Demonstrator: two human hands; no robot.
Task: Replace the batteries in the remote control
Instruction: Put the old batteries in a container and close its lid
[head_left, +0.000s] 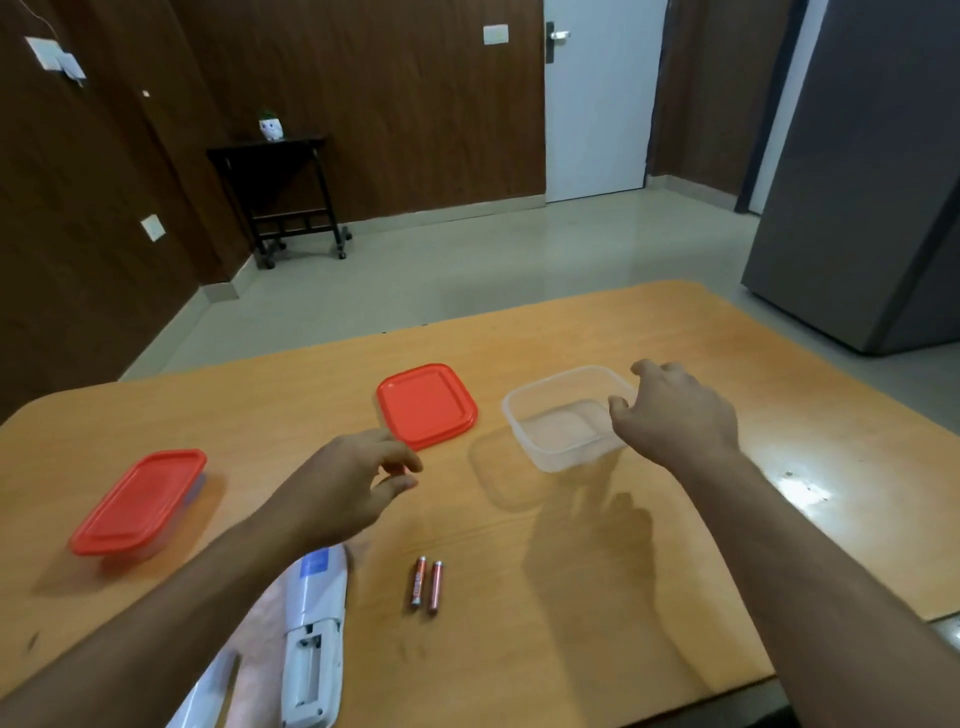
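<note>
Lying back-up, white remote (316, 644) shows open compartment.

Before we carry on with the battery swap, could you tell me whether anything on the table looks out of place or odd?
Nothing spilled or damaged. The remote control lies face down with its battery bay open and empty; two batteries lie loose beside it. The clear container stands open, its red lid flat alongside.
</note>
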